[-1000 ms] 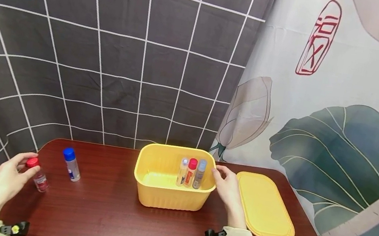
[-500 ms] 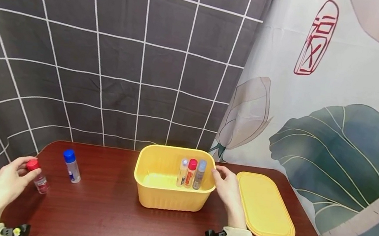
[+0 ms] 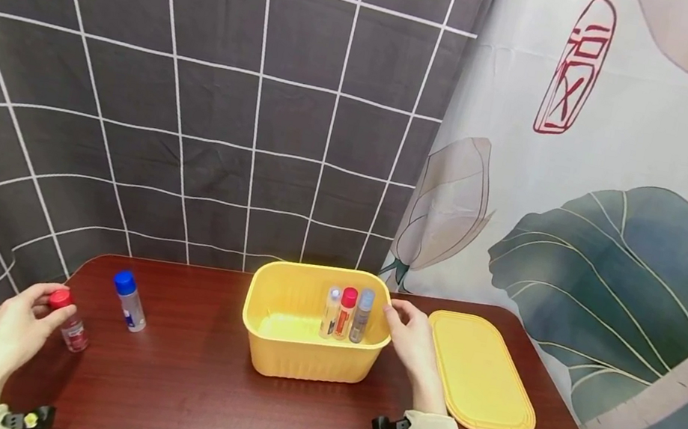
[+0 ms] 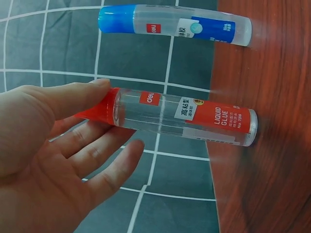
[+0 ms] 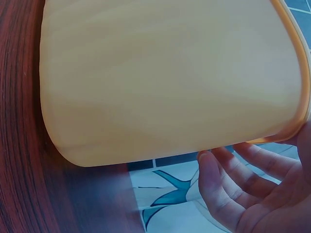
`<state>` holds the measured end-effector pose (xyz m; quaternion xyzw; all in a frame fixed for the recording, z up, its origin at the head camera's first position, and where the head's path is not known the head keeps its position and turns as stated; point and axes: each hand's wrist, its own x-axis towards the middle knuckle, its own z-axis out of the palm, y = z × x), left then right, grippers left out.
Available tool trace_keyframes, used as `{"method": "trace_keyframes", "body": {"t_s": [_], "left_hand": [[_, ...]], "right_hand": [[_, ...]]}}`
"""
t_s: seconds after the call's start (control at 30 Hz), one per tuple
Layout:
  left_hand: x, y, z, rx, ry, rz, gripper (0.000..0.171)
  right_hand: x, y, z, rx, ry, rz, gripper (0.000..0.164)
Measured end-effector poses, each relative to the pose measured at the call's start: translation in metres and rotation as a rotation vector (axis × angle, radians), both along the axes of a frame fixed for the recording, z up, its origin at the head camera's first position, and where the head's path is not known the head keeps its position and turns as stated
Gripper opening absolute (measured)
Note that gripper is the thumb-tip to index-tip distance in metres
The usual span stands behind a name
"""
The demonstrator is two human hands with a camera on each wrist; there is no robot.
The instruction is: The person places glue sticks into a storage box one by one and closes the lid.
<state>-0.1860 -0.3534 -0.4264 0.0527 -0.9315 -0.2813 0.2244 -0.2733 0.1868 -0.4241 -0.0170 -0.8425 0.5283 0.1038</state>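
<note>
My left hand (image 3: 14, 328) pinches the red cap of a liquid glue bottle (image 4: 180, 116) between thumb and fingers; the bottle stands on the table, leaning slightly. Just past it stands a blue-capped glue bottle (image 3: 130, 302), untouched. In the middle sits a yellow plastic bin (image 3: 309, 362). My right hand (image 3: 414, 344) grips the bin's right rim, with several fingers curled along the outer wall in the right wrist view. Inside, at the right end, stand a pale-capped glue bottle (image 3: 330, 315), a red-capped one (image 3: 344, 317) and a grey-blue one (image 3: 361, 318) in a row.
A yellow lid (image 3: 483, 374) lies flat on the dark red wooden table (image 3: 183, 400), right of the bin. A grey gridded curtain (image 3: 200, 92) hangs behind the table, and a white curtain (image 3: 509, 83) with leaf prints hangs at the right.
The left hand and the glue bottle it holds have shifted very slightly toward the right. The right hand, bin and other bottles stay in place.
</note>
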Motion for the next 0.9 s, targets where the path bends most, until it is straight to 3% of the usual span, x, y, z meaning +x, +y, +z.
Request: {"method": "trace_keyframes", "body": {"t_s": [0.43,0.9], "left_hand": [[0.01,0.012,0.021,-0.031,0.095,0.011,0.035],[0.012,0.032,0.039,-0.013,0.069,0.003,0.042]], "right_hand": [[0.001,0.001,0.001,0.017,-0.001,0.0,0.029],[0.001,0.0,0.001,0.02,0.011,-0.005,0.028]]}}
